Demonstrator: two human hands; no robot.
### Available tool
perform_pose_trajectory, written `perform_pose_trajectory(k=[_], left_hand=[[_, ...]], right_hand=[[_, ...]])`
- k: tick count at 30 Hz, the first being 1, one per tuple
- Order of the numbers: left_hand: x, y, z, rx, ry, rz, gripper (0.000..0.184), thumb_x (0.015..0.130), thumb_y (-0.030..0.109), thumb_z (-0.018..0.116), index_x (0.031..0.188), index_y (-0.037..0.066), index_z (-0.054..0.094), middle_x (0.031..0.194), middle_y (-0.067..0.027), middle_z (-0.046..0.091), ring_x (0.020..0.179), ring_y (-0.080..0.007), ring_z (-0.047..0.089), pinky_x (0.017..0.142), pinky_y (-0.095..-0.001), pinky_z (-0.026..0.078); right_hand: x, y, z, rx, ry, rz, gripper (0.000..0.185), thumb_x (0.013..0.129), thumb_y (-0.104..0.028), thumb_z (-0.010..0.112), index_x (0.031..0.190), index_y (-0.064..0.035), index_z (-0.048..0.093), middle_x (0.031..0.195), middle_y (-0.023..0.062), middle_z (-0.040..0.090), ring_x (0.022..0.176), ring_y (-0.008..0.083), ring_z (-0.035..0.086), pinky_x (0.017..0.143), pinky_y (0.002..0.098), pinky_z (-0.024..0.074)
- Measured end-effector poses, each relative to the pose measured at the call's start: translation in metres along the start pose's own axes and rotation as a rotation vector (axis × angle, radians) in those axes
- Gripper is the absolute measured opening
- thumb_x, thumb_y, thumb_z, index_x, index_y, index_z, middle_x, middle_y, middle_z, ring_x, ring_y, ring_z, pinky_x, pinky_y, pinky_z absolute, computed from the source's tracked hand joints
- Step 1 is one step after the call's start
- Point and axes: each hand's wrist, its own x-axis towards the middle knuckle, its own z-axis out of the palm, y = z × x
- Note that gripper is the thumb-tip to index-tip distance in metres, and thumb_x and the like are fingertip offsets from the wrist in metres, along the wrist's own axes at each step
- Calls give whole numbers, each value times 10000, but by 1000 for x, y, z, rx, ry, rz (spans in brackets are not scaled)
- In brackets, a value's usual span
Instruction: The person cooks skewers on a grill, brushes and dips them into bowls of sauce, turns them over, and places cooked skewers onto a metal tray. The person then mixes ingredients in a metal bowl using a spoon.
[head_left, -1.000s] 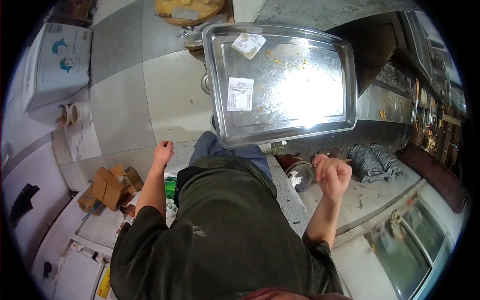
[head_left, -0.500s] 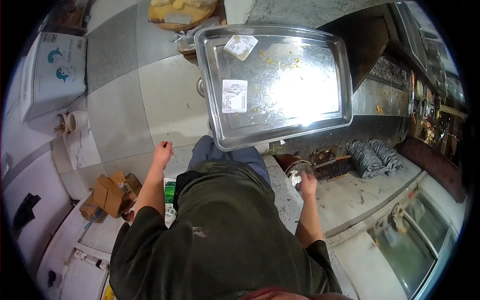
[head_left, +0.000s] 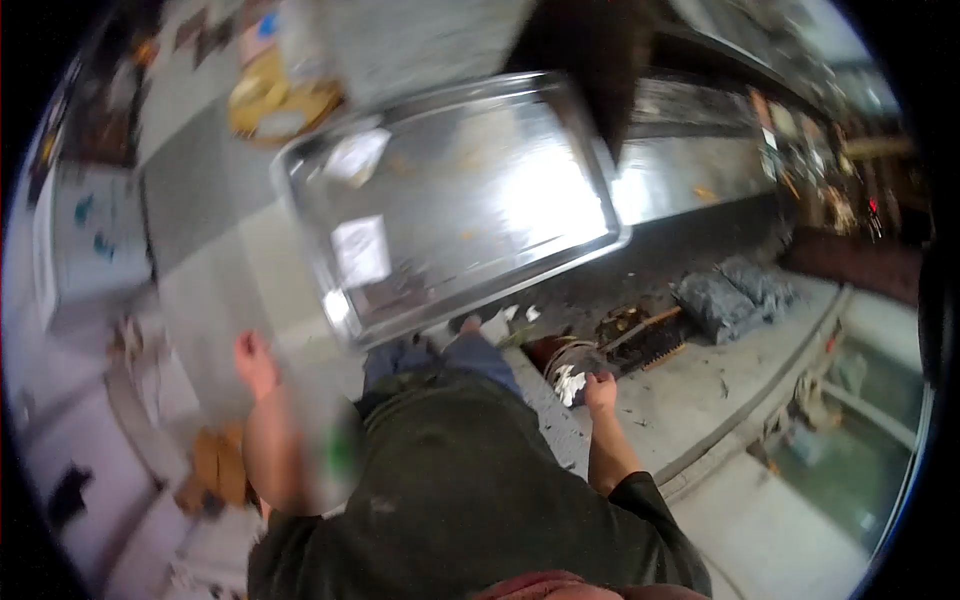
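The two hands are well apart from each other. The right hand (head_left: pixel 600 390) has come lower than one second ago, when it was raised in the air; now its fingers are close together at the side of a round container (head_left: pixel 582 358), near white crumpled pieces (head_left: pixel 570 385). I cannot tell if these fingers grip something. The left hand (head_left: pixel 255 362) has moved more outward from the body, with fingers curled; it is blurred, so I cannot tell if it is closed on something.

The container is beside the lap, on the right side. Just behind it there is a dark toothed object (head_left: pixel 655 350) with a stick, and then two grey plastic bundles (head_left: pixel 715 300) on the pale ledge (head_left: pixel 690 400).

The metal tray (head_left: pixel 450 230) is in front of the knees. The view has turned, so the tray appears more to the left and more slanted than before. The two paper slips (head_left: pixel 360 250) are still lying on its left part. Farther out on the left side are the cardboard (head_left: pixel 218 465) and the white box (head_left: pixel 98 230).
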Motion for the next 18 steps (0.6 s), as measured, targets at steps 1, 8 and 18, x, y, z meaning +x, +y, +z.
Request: perform_pose_trajectory(k=[1, 8, 18], left_hand=[[-6, 12, 9, -181, 50, 45, 319, 923, 201, 523, 1147, -24, 497, 1026, -82, 567, 901, -148, 548, 831, -287, 444], [-187, 201, 146, -370, -528, 674, 148, 899, 69, 529, 1033, 7, 539, 834, -20, 543, 707, -86, 505, 657, -222, 433], [-413, 348, 354, -317, -1232, 942, 126, 804, 46, 623, 915, -9, 597, 839, -98, 587, 716, -153, 576, 645, -267, 474]], right_hand=[[11, 14, -11, -86, 45, 1, 382, 750, -192, 653, 1030, 55, 575, 958, 203, 633, 887, 307, 606, 792, 361, 473], [71, 74, -88, -83, 173, 253, 457, 738, -256, 657, 1071, 50, 589, 1045, 242, 605, 1006, 364, 572, 889, 387, 453], [178, 104, -168, 204, 350, 230, 511, 744, -265, 678, 1111, 71, 562, 1068, 245, 595, 1012, 343, 570, 898, 380, 440]])
